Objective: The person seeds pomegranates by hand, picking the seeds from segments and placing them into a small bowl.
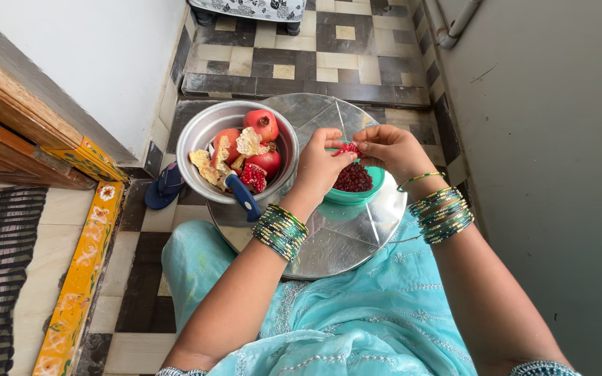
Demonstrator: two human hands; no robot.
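Observation:
Both hands hold one red pomegranate piece above a small green bowl that is part full of dark red seeds. My left hand grips the piece from the left, my right hand from the right, fingertips pinching it. The green bowl rests on a round steel tray on my lap. To the left on the tray stands a steel bowl with whole pomegranates, peel pieces, a cut chunk and a blue-handled knife.
A dark blue sandal lies on the checkered tile floor left of the steel bowl. A white wall and wooden frame with a yellow patterned edge run along the left. A grey wall rises close on the right. A step lies beyond the tray.

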